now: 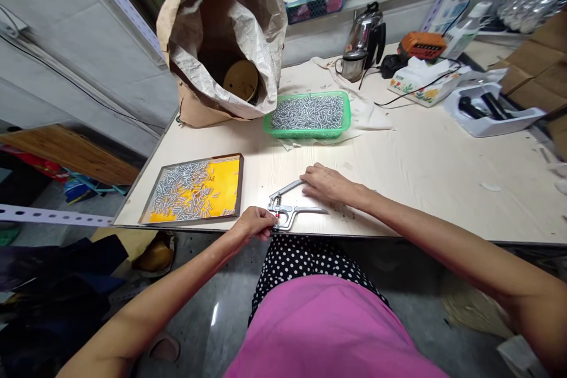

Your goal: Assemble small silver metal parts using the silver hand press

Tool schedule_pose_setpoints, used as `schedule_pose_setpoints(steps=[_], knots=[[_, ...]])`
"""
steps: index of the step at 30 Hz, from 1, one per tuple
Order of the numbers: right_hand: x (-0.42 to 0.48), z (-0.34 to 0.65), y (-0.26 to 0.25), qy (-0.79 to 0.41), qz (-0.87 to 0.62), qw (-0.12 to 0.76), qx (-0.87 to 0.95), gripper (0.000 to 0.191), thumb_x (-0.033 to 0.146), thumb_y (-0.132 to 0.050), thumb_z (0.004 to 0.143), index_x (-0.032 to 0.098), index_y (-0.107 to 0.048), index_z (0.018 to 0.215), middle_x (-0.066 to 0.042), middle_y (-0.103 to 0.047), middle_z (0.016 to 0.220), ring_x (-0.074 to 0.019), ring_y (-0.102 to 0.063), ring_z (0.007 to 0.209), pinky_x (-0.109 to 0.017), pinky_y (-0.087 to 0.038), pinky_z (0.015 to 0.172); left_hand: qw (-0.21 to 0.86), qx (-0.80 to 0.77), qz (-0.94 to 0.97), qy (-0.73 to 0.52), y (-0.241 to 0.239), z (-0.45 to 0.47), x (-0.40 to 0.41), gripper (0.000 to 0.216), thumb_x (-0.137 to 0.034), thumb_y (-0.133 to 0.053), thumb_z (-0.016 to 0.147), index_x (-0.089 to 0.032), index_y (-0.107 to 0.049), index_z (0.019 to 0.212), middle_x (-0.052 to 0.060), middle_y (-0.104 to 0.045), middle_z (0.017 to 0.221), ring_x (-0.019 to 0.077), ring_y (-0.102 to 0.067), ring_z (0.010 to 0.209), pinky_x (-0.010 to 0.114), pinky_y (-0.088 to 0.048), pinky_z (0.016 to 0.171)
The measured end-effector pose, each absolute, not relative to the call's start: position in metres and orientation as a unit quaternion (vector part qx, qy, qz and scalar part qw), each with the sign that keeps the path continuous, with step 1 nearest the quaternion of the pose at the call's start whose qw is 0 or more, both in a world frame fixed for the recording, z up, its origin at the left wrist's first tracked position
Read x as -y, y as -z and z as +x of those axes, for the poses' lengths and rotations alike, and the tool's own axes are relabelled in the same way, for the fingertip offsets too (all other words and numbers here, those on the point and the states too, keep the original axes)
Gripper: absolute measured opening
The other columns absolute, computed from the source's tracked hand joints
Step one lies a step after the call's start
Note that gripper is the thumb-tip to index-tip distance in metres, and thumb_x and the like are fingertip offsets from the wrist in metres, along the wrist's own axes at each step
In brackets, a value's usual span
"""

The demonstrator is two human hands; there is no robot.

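A pair of silver hand-press pliers lies at the table's front edge with its handles spread and a spring between them. My right hand has its fingers curled over the end of the upper handle. At the jaw, by a small red part, my left hand is closed in a pinch; what the fingertips hold is too small to make out. Left of it sits a shallow tray with a yellow bottom and many small metal pins. Beyond the pliers, a green plastic basket is full of similar pins.
A large open paper sack stands at the back left with a round tin inside. Farther right are a metal kettle, a steel cup, an orange battery pack, a tissue pack and a white tray.
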State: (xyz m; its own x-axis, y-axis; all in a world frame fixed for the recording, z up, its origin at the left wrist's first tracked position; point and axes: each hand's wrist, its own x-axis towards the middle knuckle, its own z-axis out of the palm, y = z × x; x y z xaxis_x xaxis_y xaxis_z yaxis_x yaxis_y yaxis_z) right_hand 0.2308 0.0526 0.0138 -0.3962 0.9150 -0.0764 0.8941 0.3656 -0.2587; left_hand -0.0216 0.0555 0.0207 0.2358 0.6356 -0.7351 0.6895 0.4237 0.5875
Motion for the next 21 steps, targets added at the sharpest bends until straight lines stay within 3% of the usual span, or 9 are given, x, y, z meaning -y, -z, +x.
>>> schedule_pose_setpoints(steps=[3, 6, 12, 15, 18, 21], knots=[[-0.039, 0.238, -0.006, -0.155, -0.505, 0.065, 0.847, 0.069, 0.06, -0.062, 0.082, 0.01, -0.054, 0.128, -0.018, -0.058, 0.126, -0.0309, -0.048, 0.116, -0.042, -0.04, 0.095, 0.577, -0.617, 0.534, 0.024, -0.022, -0.022, -0.055, 0.031, -0.039, -0.077, 0.068, -0.014, -0.059, 0.067, -0.005, -0.053, 0.043, 0.0061, -0.047, 0.036, 0.017, -0.041, 0.042], [-0.03, 0.241, 0.003, -0.15, -0.495, 0.07, 0.853, 0.095, 0.068, -0.066, 0.073, 0.008, -0.04, 0.142, -0.022, -0.045, 0.143, -0.0358, -0.036, 0.131, -0.048, -0.031, 0.105, 0.576, -0.619, 0.533, 0.028, -0.021, -0.022, -0.055, 0.03, -0.039, -0.076, 0.069, -0.014, -0.06, 0.068, -0.005, -0.054, 0.043, 0.0066, -0.047, 0.037, 0.018, -0.042, 0.043], [-0.019, 0.234, -0.006, -0.128, -0.507, 0.08, 0.848, 0.076, 0.042, -0.073, 0.079, 0.008, -0.042, 0.14, -0.017, -0.058, 0.128, -0.0299, -0.049, 0.112, -0.042, -0.038, 0.098, 0.565, -0.622, 0.54, 0.044, -0.022, -0.022, -0.056, 0.03, -0.039, -0.075, 0.072, -0.015, -0.059, 0.066, -0.005, -0.052, 0.044, 0.0075, -0.046, 0.038, 0.021, -0.043, 0.046], [-0.013, 0.229, -0.016, -0.142, -0.513, 0.085, 0.842, 0.068, 0.034, -0.069, 0.083, 0.01, -0.042, 0.14, -0.015, -0.061, 0.12, -0.0276, -0.051, 0.105, -0.04, -0.041, 0.093, 0.472, -0.611, 0.632, 0.061, -0.029, -0.023, -0.05, 0.03, -0.039, -0.067, 0.081, -0.015, -0.06, 0.066, -0.002, -0.055, 0.05, 0.0104, -0.051, 0.046, 0.024, -0.044, 0.053], [-0.006, 0.225, -0.021, -0.164, -0.524, 0.097, 0.83, 0.062, 0.027, -0.066, 0.086, 0.011, -0.042, 0.141, -0.013, -0.062, 0.118, -0.0255, -0.051, 0.103, -0.038, -0.043, 0.089, 0.277, -0.537, 0.797, 0.013, -0.035, -0.018, -0.04, 0.026, -0.036, -0.057, 0.09, -0.015, -0.067, 0.078, 0.005, -0.065, 0.076, 0.0162, -0.06, 0.071, 0.027, -0.047, 0.067], [-0.002, 0.222, -0.019, -0.17, -0.535, 0.104, 0.821, 0.061, 0.023, -0.063, 0.087, 0.014, -0.039, 0.143, -0.012, -0.062, 0.119, -0.0249, -0.051, 0.104, -0.039, -0.043, 0.089, 0.16, -0.416, 0.895, -0.025, -0.034, 0.001, -0.038, 0.026, -0.036, -0.058, 0.09, -0.018, -0.066, 0.107, 0.009, -0.064, 0.109, 0.0235, -0.056, 0.102, 0.033, -0.047, 0.084]])
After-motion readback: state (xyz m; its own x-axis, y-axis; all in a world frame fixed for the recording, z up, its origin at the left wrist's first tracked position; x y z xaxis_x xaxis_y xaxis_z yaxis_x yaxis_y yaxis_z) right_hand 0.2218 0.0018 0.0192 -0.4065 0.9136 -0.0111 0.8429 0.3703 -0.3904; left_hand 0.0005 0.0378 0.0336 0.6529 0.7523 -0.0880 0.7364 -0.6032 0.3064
